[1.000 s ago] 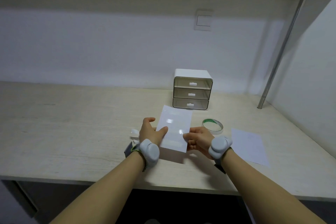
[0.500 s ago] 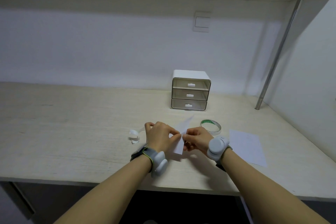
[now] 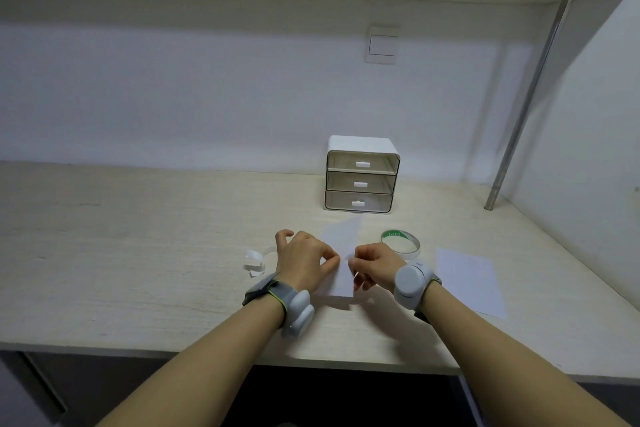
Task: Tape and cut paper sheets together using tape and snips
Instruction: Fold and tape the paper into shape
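Since a second ago you have turned the white paper sheet (image 3: 341,258) from facing you to nearly edge-on, and your left hand (image 3: 304,262) has closed over its left side. Both hands pinch it above the pale wooden desk (image 3: 138,253): left fingers curled on one edge, right hand (image 3: 375,267) gripping the other with thumb and fingertips, probably so you can align or fold it before taping. Your roll of clear tape with a green core (image 3: 400,243) lies just behind your right hand, within easy reach. A second white paper sheet (image 3: 469,279) waits flat at your right. Loose clear tape strips (image 3: 254,262) sit left of your left wrist. Snips are not visible.
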`<state>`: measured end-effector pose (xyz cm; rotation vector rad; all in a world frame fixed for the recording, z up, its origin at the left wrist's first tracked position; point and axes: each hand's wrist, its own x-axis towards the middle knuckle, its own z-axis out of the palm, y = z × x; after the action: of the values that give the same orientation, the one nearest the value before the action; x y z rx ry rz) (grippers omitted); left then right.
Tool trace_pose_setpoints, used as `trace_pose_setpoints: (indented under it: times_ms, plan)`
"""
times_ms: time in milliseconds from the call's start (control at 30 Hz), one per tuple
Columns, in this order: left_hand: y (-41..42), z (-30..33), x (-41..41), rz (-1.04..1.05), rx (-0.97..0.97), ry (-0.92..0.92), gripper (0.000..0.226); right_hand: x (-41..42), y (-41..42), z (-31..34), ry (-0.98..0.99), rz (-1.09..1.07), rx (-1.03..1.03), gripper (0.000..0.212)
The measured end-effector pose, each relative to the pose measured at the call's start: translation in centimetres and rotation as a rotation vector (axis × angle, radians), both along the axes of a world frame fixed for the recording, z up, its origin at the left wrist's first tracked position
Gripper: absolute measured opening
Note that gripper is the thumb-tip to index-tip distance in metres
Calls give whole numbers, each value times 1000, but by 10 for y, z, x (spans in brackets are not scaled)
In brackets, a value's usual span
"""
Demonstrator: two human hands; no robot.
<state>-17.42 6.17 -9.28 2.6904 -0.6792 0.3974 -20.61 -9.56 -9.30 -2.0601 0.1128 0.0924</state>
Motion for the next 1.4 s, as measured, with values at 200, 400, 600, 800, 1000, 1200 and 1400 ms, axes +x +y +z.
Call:
trace_pose_setpoints:
  times_ms: [200, 400, 600, 800, 1000, 1200, 1400]
  plan:
    - [-2, -2, 0, -3, 5, 8, 27, -1, -1, 3, 11, 50, -44, 23]
    - [-4, -1, -1, -29, 41, -19, 29, -1, -3, 2, 19, 56, -52, 23]
    - [-6, -2, -3, -36, 164, -172, 35, 0, -1, 1, 22, 47, -54, 23]
    - [-4, 2, 0, 63, 87, -39, 30, -1, -3, -3, 26, 20, -16, 24]
    - [57, -11, 30, 371, -313, 339, 24, -2, -17, -7, 61, -48, 111, 23]
    - [104, -34, 46, 542, -440, 445, 31, -1, -20, -10, 59, -102, 176, 24]
    - [94, -17, 39, 627, -532, 348, 12, 0, -19, -4, 72, -66, 334, 21]
